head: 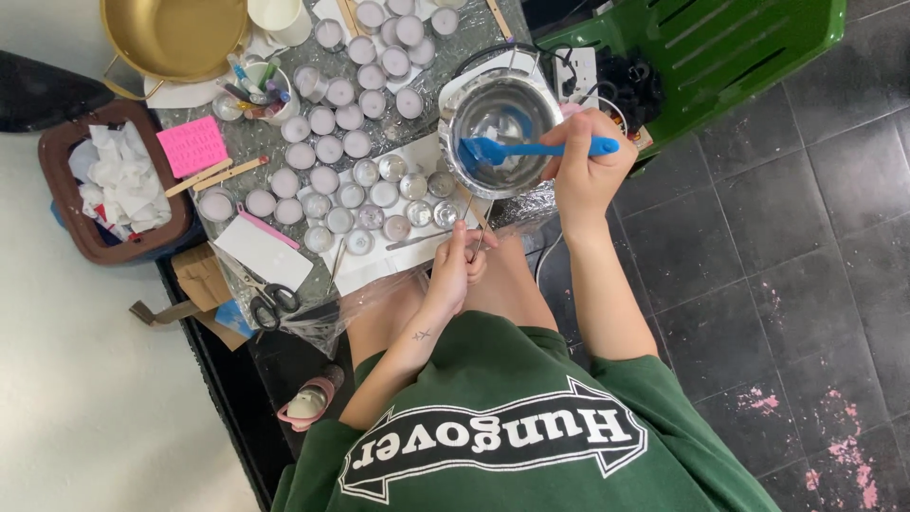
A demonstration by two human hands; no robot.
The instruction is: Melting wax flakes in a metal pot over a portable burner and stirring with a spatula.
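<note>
A person seated at a cluttered worktop [445, 43] works with both hands, seen from overhead. The right hand [586, 171], right of centre in the frame, is closed around the handle of a blue silicone spatula [531, 149], whose blade rests inside a shiny round metal pouring pot [498, 133] at upper centre. The left hand [462, 265], lower in the frame near the person's lap, pinches the pot's thin wire handle [474, 220] between fingers and thumb, fingers together.

To do this scraping well, it seems best to keep the pot steady with the left hand while the spatula blade sweeps flat along the inner wall, so the residue gathers in one spot rather than smearing. A light, even pressure should do; too hard a push could tip the pot onto the small round tealight cups [355, 180] crowded just beside it on the left.

The right wrist is bent, forearm running up from the lower frame with the elbow out to the right. The left forearm reaches forward, its wrist straight. A brass-coloured pan [175, 38] sits at the upper left, and scissors [270, 296] lie at the worktop's lower edge.
</note>
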